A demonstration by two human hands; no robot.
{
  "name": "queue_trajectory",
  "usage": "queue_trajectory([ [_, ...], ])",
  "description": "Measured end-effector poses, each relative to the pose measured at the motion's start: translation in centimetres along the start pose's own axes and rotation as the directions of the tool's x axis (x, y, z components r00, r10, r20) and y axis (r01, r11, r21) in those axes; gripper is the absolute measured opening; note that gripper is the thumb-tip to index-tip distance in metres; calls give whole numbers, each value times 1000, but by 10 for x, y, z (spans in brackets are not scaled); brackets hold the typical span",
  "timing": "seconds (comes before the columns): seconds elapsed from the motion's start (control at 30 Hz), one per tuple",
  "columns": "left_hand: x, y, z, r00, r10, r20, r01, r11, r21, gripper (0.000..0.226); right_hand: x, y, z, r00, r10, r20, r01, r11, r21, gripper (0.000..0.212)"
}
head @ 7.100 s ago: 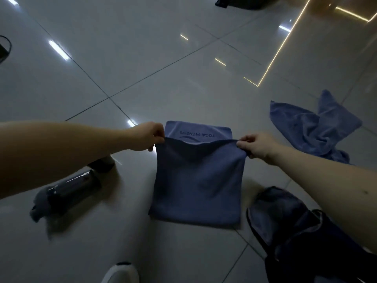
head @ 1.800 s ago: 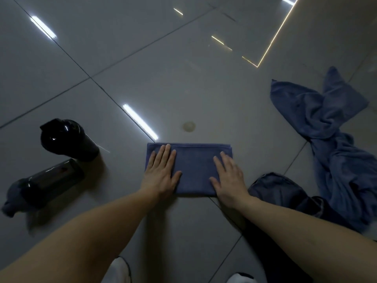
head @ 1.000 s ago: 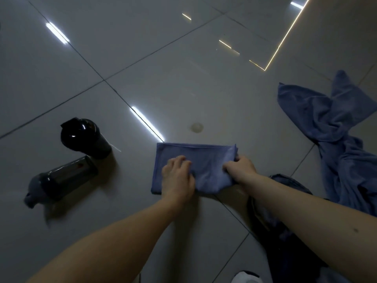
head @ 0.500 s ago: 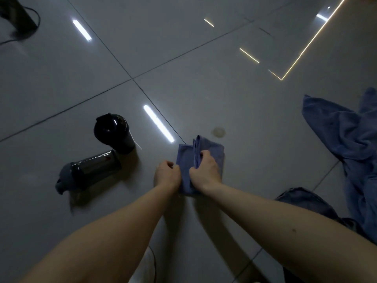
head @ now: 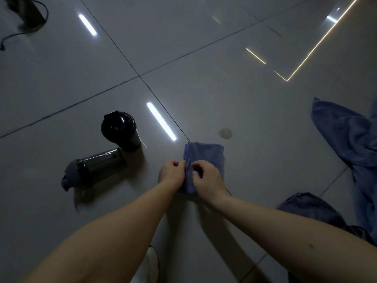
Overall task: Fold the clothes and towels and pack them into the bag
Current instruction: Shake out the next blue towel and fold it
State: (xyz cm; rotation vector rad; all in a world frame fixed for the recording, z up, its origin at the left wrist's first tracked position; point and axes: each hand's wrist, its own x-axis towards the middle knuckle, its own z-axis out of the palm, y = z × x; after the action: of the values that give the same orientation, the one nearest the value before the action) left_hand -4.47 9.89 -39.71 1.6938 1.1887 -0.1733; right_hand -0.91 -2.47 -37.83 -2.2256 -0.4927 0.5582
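Observation:
A small blue towel [head: 206,154] lies folded into a narrow block on the grey tiled floor. My left hand [head: 172,175] pinches its left edge with curled fingers. My right hand [head: 207,180] lies on top of the towel's near half, fingers curled and pinching the same layered edge. A second blue towel [head: 346,135] lies crumpled at the right edge. The dark bag [head: 312,209] sits at lower right, partly hidden behind my right forearm.
Two dark bottles sit left of the towel: one upright [head: 120,130], one lying on its side [head: 93,168]. A dark stand with a cable [head: 30,11] is at the top left. A white shoe tip [head: 149,264] shows between my forearms.
The towel went from a wide rectangle to a narrow block as my right hand folded its right side over to the left. Both hands now meet at its left edge.

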Motion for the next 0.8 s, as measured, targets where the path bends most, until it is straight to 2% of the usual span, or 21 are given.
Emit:
queue_trajectory([
  [0.07, 0, -1, 3, 1000, 4, 9, -4, 1000, -4, 19, -9, 20, -8, 986, -137, -99, 126, 986, -112, 33],
  [0.13, -3, -1, 5, 1000, 13, 23, -14, 999, 38, 20, -19, 48, -8, 967, -247, -67, 200, 893, -403, 62],
  [0.2, -6, -2, 7, 999, 30, 23, -32, 993, 112, 23, -25, 69, -6, 978, -192, 86, 207, 805, -556, 81],
  [0.27, -7, -4, 9, 999, 40, 10, -41, 986, 162, 20, -29, 81, -3, 972, -84, 219, 199, 787, -584, 95],
  [0.33, -8, -6, 9, 999, 42, -17, -38, 981, 191, 15, -28, 86, -1, 956, -41, 291, 217, 767, -604, 107],
  [0.4, -8, -9, 9, 998, 50, -38, -41, 979, 200, 14, -26, 83, -2, 959, -35, 281, 212, 747, -631, 106],
  [0.53, -6, -8, 11, 997, 48, -53, -35, 974, 222, 17, -3, 69, -17, 985, -112, 129, 169, 743, -648, 88],
  [0.6, -4, -7, 13, 998, 34, -51, -22, 973, 228, 18, 17, 67, -27, 984, -86, 159, 172, 717, -676, 83],
  [0.73, 0, -2, 16, 997, 15, -81, 7, 965, 264, 25, 40, 69, -39, 929, 105, 356, 194, 682, -705, 79],
  [0.8, 0, 0, 18, 996, -4, -84, 27, 963, 267, 32, 36, 68, -39, 947, 77, 311, 172, 696, -697, 80],
])
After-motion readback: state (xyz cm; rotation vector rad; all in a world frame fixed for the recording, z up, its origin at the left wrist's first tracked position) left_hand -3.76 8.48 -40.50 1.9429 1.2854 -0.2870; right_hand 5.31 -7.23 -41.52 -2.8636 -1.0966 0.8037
